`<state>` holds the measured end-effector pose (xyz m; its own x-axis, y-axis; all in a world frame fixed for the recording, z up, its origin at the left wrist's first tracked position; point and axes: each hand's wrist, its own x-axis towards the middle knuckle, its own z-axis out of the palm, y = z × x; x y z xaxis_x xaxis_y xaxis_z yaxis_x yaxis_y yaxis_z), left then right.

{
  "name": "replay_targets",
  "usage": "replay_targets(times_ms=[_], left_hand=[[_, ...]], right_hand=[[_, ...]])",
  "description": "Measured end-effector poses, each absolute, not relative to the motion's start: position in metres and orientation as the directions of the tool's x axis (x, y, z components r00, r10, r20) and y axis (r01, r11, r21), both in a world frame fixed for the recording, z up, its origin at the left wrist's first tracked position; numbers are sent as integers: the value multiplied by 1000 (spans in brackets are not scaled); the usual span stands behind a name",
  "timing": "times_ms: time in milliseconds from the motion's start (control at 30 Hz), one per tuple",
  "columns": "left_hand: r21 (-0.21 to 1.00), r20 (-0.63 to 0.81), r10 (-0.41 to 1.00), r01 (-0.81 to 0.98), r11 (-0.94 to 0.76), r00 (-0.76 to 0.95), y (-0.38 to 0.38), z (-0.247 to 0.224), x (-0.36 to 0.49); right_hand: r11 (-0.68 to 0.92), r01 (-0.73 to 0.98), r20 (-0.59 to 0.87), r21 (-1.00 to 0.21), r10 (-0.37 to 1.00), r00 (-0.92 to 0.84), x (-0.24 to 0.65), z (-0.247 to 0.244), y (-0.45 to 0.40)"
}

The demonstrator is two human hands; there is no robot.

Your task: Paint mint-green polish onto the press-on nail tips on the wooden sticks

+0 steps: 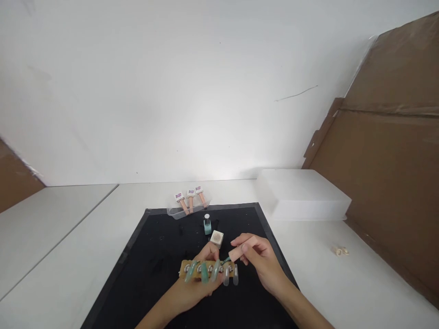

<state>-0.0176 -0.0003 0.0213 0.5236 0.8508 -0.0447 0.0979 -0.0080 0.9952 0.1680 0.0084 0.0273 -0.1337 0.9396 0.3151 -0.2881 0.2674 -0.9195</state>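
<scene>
My left hand [190, 291] is closed around a yellowish nail display stand [183, 268], held over the black mat. Several long false nails stick out from it. The green false nail [205, 273] and another at the left end are tinted, while the clear false nail [235, 274] at the right end looks uncoated. Pinched in my right hand [263, 261] is a nail polish brush [241, 250] with a pale pink handle. Its green-coated tip is close to the middle nails; whether it touches one, I cannot tell. Just beyond my left hand sits a white square bottle [216, 238].
On the black mat [154, 237] stands a mint-green polish bottle [207, 226] with a silver cap. Behind it, a clear tray [175, 214] holds three pink-handled bottles. A white translucent box [308, 201] and small beige rings [339, 251] lie to the right, near a cardboard wall [384, 183].
</scene>
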Motion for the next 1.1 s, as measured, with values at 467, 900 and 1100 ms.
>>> replay_targets(times_ms=[467,900,1100], left_hand=[[926,-203,748,-126,357,631,6,18,-19],[838,-265,704,-204,506,659,6,17,-17],[840,-232,699,-223,494,676,7,17,-20]], right_hand=[[232,-193,274,-954,933,-234,174,40,1],[385,-79,383,-919,832,-400,176,47,-3],[407,-56,405,-912,866,-293,179,43,1]])
